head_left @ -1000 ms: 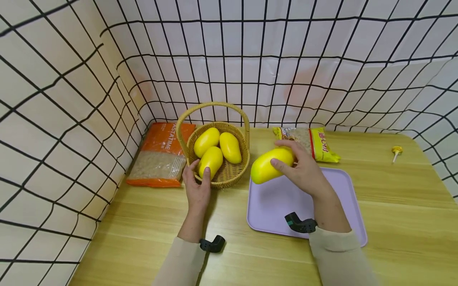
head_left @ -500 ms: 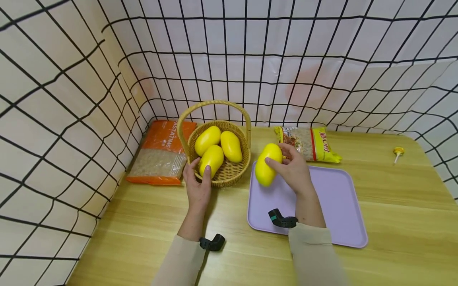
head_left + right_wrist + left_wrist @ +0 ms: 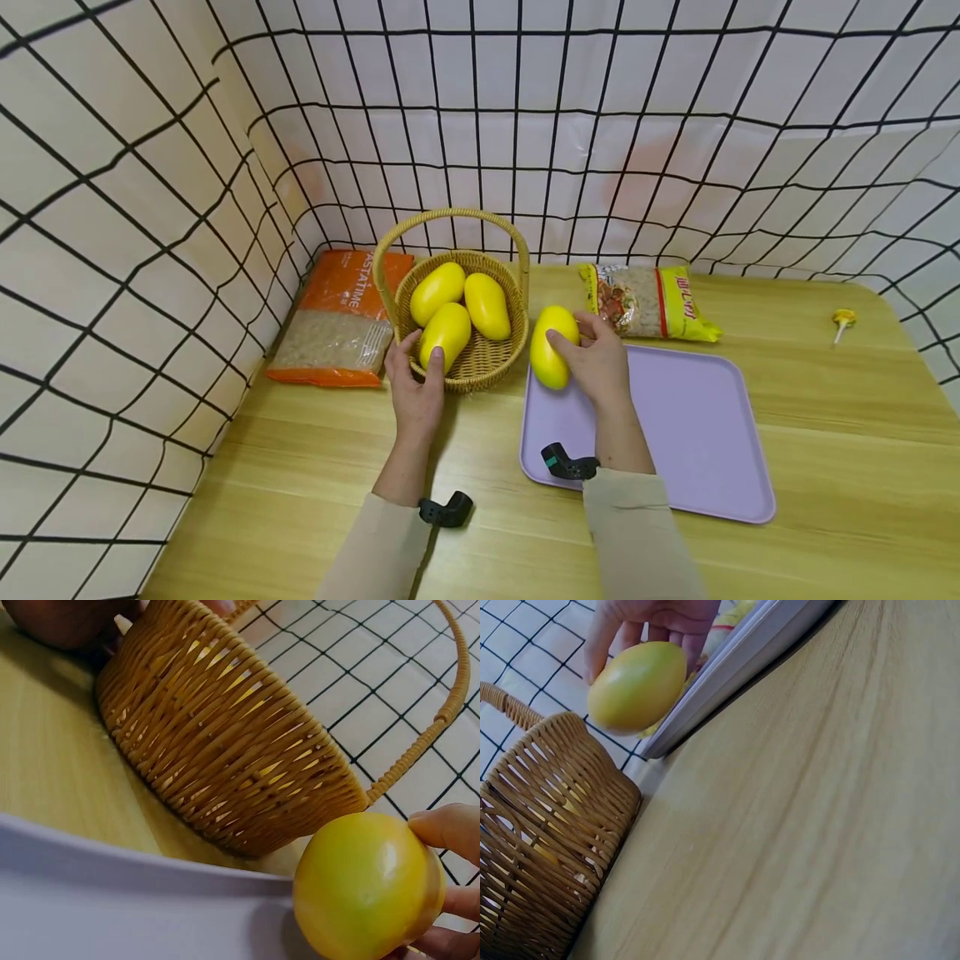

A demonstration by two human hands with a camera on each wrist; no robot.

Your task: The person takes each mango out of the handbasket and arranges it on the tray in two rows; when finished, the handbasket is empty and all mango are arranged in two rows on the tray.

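A yellow mango (image 3: 553, 347) is in my right hand (image 3: 599, 357), gripped between thumb and fingers. It is over the left end of the lilac tray (image 3: 693, 425), and the right wrist view shows the mango (image 3: 367, 889) just above the tray's rim. My left hand (image 3: 416, 392) holds the near left rim of a wicker basket (image 3: 480, 371), its thumb over the edge. Inside the basket lie three mangoes (image 3: 487, 306), one of them close to the left thumb. In the left wrist view the basket (image 3: 551, 832) stands upright on the table.
An orange bag of grain-like food (image 3: 330, 321) lies left of the basket. Behind the tray is a yellow bag (image 3: 648, 302). A lollipop (image 3: 843, 323) rests at the far right. Black wire grid (image 3: 517, 150) encloses the table's back and sides. The basket's tall handle (image 3: 450, 214) arches overhead.
My right hand has moved left with the mango, toward the basket, and turned the mango more upright. The left hand has stayed at the basket rim.
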